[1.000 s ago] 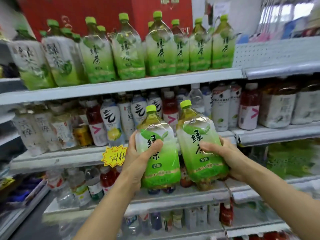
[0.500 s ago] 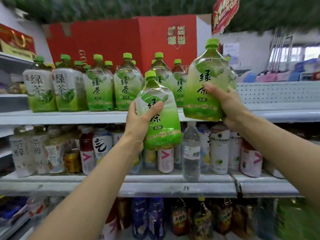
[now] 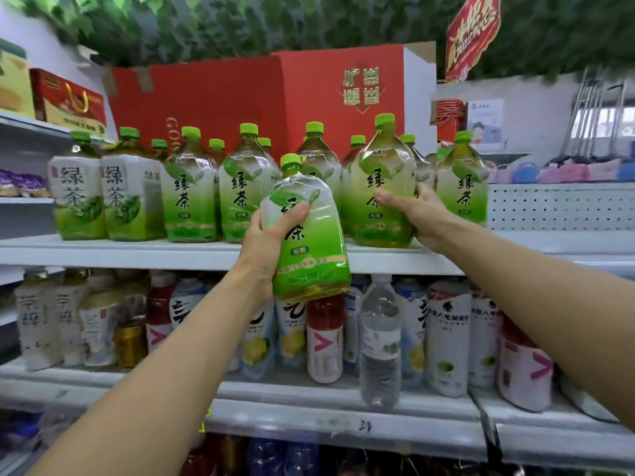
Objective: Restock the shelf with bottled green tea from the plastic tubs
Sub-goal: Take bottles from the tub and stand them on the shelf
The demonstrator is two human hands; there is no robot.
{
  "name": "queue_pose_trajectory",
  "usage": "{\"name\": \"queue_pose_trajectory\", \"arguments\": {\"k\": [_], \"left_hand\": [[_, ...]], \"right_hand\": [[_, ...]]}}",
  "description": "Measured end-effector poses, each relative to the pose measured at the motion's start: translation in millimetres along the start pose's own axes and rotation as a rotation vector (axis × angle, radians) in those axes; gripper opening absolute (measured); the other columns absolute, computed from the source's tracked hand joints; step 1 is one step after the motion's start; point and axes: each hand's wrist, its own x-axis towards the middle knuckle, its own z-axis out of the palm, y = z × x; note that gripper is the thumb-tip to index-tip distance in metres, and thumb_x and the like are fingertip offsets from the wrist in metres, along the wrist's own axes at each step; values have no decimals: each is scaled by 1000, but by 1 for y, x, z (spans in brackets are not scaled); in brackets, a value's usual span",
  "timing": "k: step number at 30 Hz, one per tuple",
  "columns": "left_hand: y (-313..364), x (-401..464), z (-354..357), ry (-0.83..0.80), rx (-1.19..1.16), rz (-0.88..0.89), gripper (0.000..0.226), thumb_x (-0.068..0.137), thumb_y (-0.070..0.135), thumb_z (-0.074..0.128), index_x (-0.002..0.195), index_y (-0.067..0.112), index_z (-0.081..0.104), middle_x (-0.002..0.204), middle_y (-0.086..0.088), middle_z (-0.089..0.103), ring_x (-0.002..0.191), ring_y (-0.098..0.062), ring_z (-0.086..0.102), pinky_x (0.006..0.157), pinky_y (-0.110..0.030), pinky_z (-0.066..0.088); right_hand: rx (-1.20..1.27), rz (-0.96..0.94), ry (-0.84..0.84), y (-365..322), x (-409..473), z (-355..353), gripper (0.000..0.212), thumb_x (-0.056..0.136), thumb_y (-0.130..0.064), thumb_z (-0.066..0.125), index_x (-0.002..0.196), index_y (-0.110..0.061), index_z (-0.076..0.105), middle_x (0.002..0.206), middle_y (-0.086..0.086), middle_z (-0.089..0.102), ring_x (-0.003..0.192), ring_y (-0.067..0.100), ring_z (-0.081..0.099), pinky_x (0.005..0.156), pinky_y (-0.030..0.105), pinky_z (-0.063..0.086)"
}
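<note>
Head view showed the right hand point(image 3: 417, 214) wrapped around a green tea bottle point(image 3: 383, 187) standing on the top shelf point(image 3: 137, 250) among its row; the left hand point(image 3: 271, 245) gripped a second bottle point(image 3: 309, 245), tilted, held nearer, in front of the shelf edge

Rear green tea bottles point(image 3: 358, 146) hidden behind front row; bottom-shelf bottles point(image 3: 268, 455) blurred, cut off

Two bare forearms, sleeveless, with no gloves or jewellery.
</note>
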Motion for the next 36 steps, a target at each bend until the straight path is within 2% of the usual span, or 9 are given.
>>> {"name": "queue_pose_trajectory", "arguments": {"k": [4,8,10,14,17,22,26,30,36], "left_hand": [[-1,2,1,-24,2,-8,74,66,29,84,133,20,54,115,-17,73,97,-38,73,70,-53,61],[-1,0,1,-15,19,0,74,65,30,84,132,20,54,114,-16,73,97,-38,73,73,-55,61],[-2,-2,3,8,34,10,70,68,28,85,131,20,54,113,-15,73,93,-36,74,75,-56,61],[-4,-10,8,40,148,110,72,71,30,88,132,21,52,113,-9,72,95,-29,74,80,-52,61],[-7,-22,14,16,241,189,82,61,42,92,131,26,52,116,-5,71,103,-25,72,88,-52,59],[-14,-34,46,-29,193,335,93,56,54,89,137,30,50,127,-3,68,113,-24,68,94,-50,57],[-12,-35,84,-79,203,382,76,63,86,64,131,55,50,140,-1,59,125,-25,60,100,-55,51],[-7,-15,115,-118,246,377,67,96,73,20,137,30,51,131,-3,63,120,-21,63,107,-54,47],[-41,23,125,27,988,526,99,85,52,73,159,29,11,156,-6,15,146,-24,17,119,-44,23]], "right_hand": [[0,23,-43,3,11,0,107,52,-38,86,141,-5,36,121,13,64,103,27,67,82,46,59],[-70,81,-76,2,19,-3,80,73,-35,82,131,-7,34,118,13,62,104,27,65,88,47,56],[-220,137,-75,0,19,-4,100,65,-49,87,138,-7,33,131,14,58,116,29,60,99,52,50],[-555,-224,262,-4,-14,17,103,84,-38,76,157,-10,8,160,12,21,147,28,22,121,47,21],[-444,-526,183,-9,-63,33,94,80,-48,76,152,-16,23,142,5,43,130,19,43,110,40,39],[-236,-181,-211,-5,-108,32,101,61,-51,87,143,-20,38,122,-4,66,107,9,66,85,28,58],[-62,-136,-207,-15,-106,-1,74,56,-38,86,121,-13,60,103,4,76,92,19,74,77,36,61],[-108,-234,-33,-22,-99,-38,86,48,-40,88,123,-14,57,103,1,75,89,15,74,75,36,62],[-69,-276,175,-28,-66,-86,75,57,-35,85,121,-14,53,102,-2,70,82,6,71,59,22,58]]}}
